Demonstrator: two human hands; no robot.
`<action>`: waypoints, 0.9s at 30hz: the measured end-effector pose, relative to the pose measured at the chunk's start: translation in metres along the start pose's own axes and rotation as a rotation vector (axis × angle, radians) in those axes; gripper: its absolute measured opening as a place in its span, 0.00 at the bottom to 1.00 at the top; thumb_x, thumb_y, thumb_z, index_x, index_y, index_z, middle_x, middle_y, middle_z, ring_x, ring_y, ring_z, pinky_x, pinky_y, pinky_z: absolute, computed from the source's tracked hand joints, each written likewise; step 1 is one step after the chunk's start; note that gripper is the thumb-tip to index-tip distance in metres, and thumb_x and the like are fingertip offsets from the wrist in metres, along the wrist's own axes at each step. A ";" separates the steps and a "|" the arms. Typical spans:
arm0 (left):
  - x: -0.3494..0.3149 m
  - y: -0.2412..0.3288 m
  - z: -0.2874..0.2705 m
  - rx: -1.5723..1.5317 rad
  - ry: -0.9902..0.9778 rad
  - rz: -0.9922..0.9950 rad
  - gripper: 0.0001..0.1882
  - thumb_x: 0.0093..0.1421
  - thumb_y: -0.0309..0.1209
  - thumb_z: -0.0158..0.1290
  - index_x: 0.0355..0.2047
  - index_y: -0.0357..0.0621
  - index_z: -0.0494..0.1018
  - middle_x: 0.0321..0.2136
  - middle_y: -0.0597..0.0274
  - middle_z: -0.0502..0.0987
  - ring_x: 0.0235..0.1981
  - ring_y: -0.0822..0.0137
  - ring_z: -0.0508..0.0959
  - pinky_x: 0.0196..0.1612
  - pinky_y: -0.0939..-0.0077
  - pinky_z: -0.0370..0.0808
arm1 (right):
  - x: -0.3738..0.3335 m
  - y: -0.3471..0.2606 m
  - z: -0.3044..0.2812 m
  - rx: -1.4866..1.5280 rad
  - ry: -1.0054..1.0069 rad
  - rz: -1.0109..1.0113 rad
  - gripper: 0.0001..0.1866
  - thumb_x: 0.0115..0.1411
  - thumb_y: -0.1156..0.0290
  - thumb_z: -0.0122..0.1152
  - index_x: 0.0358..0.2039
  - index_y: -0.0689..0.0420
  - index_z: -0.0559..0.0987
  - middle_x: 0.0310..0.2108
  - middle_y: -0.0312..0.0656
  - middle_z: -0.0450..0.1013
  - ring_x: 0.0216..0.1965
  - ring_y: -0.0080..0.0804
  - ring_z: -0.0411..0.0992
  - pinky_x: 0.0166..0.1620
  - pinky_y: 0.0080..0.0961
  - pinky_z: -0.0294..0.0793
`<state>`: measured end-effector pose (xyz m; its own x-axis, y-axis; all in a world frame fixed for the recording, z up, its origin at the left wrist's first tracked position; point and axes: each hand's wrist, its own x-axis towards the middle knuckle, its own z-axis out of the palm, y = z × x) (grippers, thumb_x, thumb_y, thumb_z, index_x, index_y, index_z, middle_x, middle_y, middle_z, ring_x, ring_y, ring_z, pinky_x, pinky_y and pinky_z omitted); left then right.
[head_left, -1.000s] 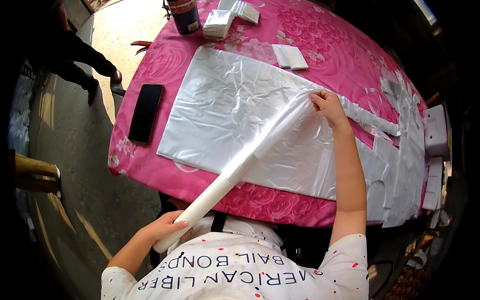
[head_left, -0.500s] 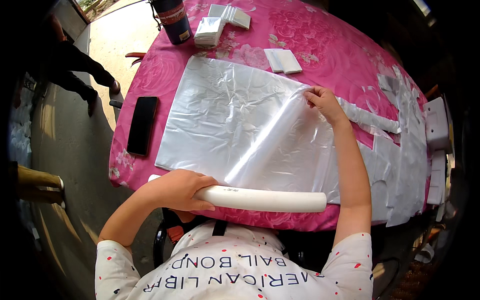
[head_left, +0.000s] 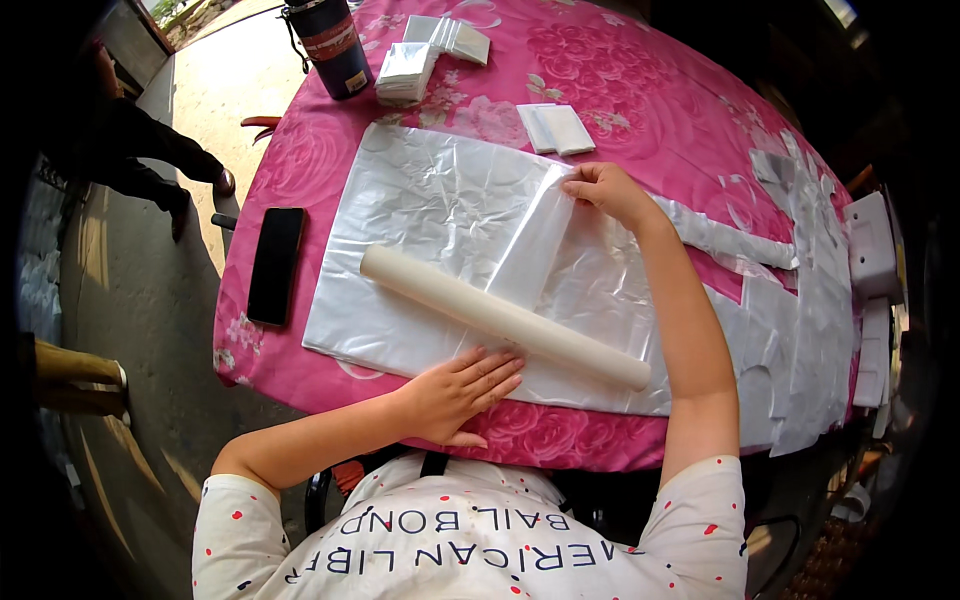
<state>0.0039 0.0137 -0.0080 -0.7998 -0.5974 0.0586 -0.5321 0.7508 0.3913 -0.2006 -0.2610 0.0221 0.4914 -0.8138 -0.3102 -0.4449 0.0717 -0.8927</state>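
Across a stack of thin clear plastic sheets (head_left: 420, 200) lies a long white tube (head_left: 505, 318), slanting from upper left to lower right. My left hand (head_left: 465, 392) is spread flat at the sheets' near edge, its fingers just below the tube and none wrapped around it. Toward the far right corner, my right hand (head_left: 607, 192) pinches the top sheet's edge. A folded strip of that plastic (head_left: 530, 235) slants from my right fingers down toward the tube and passes out of sight at it.
A pink flowered cloth (head_left: 600, 75) covers the table. A black phone (head_left: 276, 266) lies at left; a dark tumbler (head_left: 330, 50) and packets of folded plastic (head_left: 408, 72) stand at the back. Another flat packet (head_left: 556, 129) lies beyond the sheets. Plastic strips (head_left: 735, 235) spread at right. A person's legs (head_left: 150, 160) show at far left.
My left hand has let go of the tube and moved right, now flat. The tube has moved up onto the sheets and tilted. My right hand has shifted slightly left, still pinching the plastic.
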 end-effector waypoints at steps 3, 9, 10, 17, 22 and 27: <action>-0.002 0.008 0.007 0.038 -0.017 -0.016 0.47 0.55 0.63 0.36 0.60 0.31 0.52 0.63 0.46 0.50 0.64 0.55 0.50 0.64 0.58 0.45 | -0.011 -0.007 0.008 -0.014 0.320 -0.013 0.19 0.54 0.67 0.60 0.45 0.61 0.73 0.40 0.40 0.70 0.36 0.24 0.68 0.39 0.21 0.70; -0.007 0.034 0.021 0.120 -0.044 -0.130 0.46 0.56 0.62 0.36 0.60 0.32 0.53 0.62 0.47 0.52 0.64 0.55 0.52 0.63 0.57 0.47 | -0.142 -0.025 0.110 -0.429 0.189 -0.366 0.26 0.54 0.65 0.60 0.54 0.55 0.69 0.48 0.46 0.66 0.46 0.40 0.67 0.47 0.32 0.67; -0.007 0.038 0.025 0.132 -0.069 -0.138 0.46 0.56 0.62 0.37 0.60 0.32 0.53 0.62 0.47 0.52 0.64 0.54 0.52 0.63 0.57 0.47 | -0.161 -0.015 0.127 -0.606 0.209 -0.448 0.27 0.53 0.66 0.60 0.54 0.53 0.69 0.47 0.45 0.67 0.46 0.41 0.66 0.49 0.33 0.66; -0.008 0.042 0.026 0.101 0.008 -0.171 0.45 0.56 0.61 0.38 0.61 0.33 0.52 0.63 0.46 0.51 0.65 0.54 0.49 0.64 0.57 0.46 | -0.178 0.030 0.101 -0.852 0.401 -0.341 0.30 0.48 0.72 0.62 0.55 0.49 0.69 0.46 0.42 0.68 0.46 0.41 0.66 0.49 0.36 0.66; -0.005 0.024 0.006 -0.094 0.040 -0.030 0.45 0.55 0.58 0.43 0.61 0.32 0.51 0.64 0.46 0.47 0.66 0.54 0.46 0.64 0.58 0.44 | -0.177 0.062 0.018 -0.866 0.747 -0.114 0.30 0.50 0.76 0.59 0.57 0.52 0.67 0.46 0.44 0.69 0.46 0.43 0.65 0.50 0.34 0.66; -0.012 0.009 0.004 -0.035 -0.033 0.022 0.45 0.54 0.56 0.47 0.61 0.33 0.51 0.64 0.48 0.47 0.66 0.54 0.46 0.64 0.59 0.45 | -0.197 0.027 0.062 -0.783 0.467 -0.342 0.30 0.47 0.78 0.60 0.54 0.52 0.69 0.47 0.43 0.69 0.46 0.42 0.66 0.50 0.34 0.65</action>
<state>0.0072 0.0290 -0.0087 -0.8203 -0.5708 0.0378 -0.5045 0.7530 0.4225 -0.2636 -0.0630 0.0386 0.4150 -0.8784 0.2370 -0.7884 -0.4772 -0.3882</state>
